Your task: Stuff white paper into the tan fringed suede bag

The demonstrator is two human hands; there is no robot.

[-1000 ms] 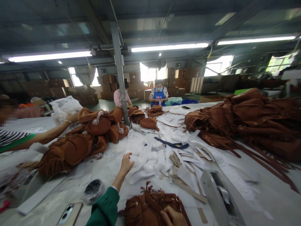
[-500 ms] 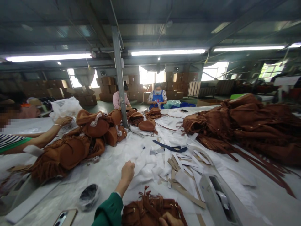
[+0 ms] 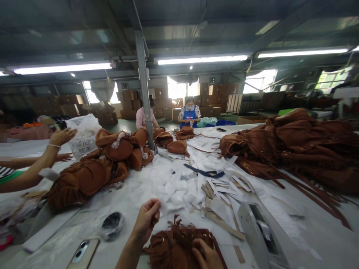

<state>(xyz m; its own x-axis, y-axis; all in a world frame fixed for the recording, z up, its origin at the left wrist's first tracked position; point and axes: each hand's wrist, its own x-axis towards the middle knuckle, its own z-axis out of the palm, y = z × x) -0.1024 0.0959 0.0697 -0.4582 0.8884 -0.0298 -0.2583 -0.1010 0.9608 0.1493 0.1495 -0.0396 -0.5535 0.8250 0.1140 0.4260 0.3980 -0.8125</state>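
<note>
A brown fringed bag (image 3: pixel 171 248) lies at the bottom centre of the head view. My right hand (image 3: pixel 206 254) has its bent fingers on the bag's front, near the straps. Left of the bag and raised above the table is my left hand (image 3: pixel 147 219), thumb and forefinger pinched together. A pale scrap seems to be at its fingertips, too faint to make out. Beyond that hand, white paper pieces (image 3: pixel 179 186) and tan and white strips (image 3: pixel 221 220) are scattered on the white table covering (image 3: pixel 134 194).
Brown bags are heaped at left (image 3: pixel 92 175) and right (image 3: pixel 303 149). A grey tape dispenser (image 3: pixel 259 231), a black roll in plastic (image 3: pixel 111 224) and a phone (image 3: pixel 84 254) lie near. A person's hands reach beside a white plastic bag (image 3: pixel 84 136). Two people sit beyond a post (image 3: pixel 145 93).
My left hand has turned and come nearer, its green sleeve now out of view. At left, the other person's hand has lifted off the white plastic bag, whose writing now shows. The view has shifted slightly.
</note>
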